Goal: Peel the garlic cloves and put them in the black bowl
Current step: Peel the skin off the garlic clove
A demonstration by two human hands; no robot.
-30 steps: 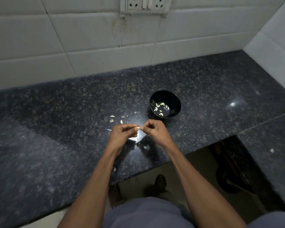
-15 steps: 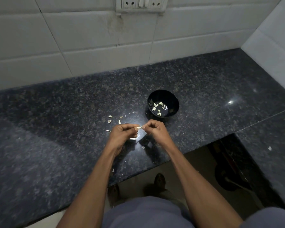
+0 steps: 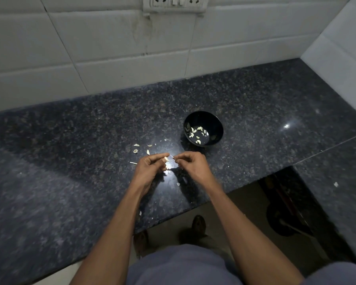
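My left hand (image 3: 152,168) pinches a small pale garlic clove (image 3: 166,159) between thumb and fingers, just above the dark granite counter (image 3: 70,161). A thin strip of garlic skin (image 3: 173,157) stretches from the clove to my right hand (image 3: 190,165), which pinches it. The black bowl (image 3: 216,124) stands just beyond my right hand and holds several peeled cloves (image 3: 195,131). Loose bits of garlic and skin (image 3: 141,149) lie on the counter left of the bowl.
White tiled wall (image 3: 111,48) with a socket plate (image 3: 175,4) rises behind the counter. The counter's front edge runs close under my forearms, with a cut-out to the floor at the right. Small skin flakes (image 3: 178,184) lie near the edge.
My hands have drawn slightly apart, and a strip of skin now stretches between the clove and my right fingers. The bowl has not moved.
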